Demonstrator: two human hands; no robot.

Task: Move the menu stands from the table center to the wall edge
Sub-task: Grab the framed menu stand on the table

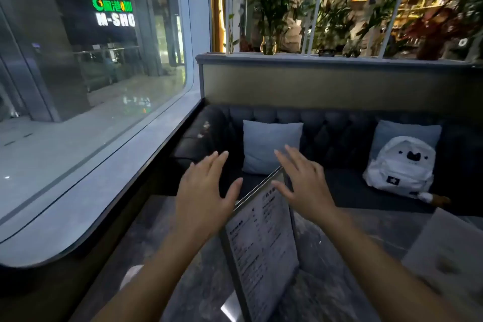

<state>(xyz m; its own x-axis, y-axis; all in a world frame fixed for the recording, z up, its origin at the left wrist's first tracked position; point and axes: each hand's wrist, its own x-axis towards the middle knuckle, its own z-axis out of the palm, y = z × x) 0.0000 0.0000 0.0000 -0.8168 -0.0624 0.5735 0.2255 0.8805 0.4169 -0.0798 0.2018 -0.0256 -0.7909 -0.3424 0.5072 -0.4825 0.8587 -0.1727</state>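
One menu stand (261,243) stood on your table (339,282), tilted, nearest you. Your two hands hovered at its top edge, left hand (206,191) left of it, right hand (304,183) right, fingers spread and grasping nothing. Beyond it sat two cushions (269,146) and one white backpack (402,165).

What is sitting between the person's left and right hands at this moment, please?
In the head view, the top edge of the upright menu stand rises between the open left hand and right hand; neither hand has closed on it.
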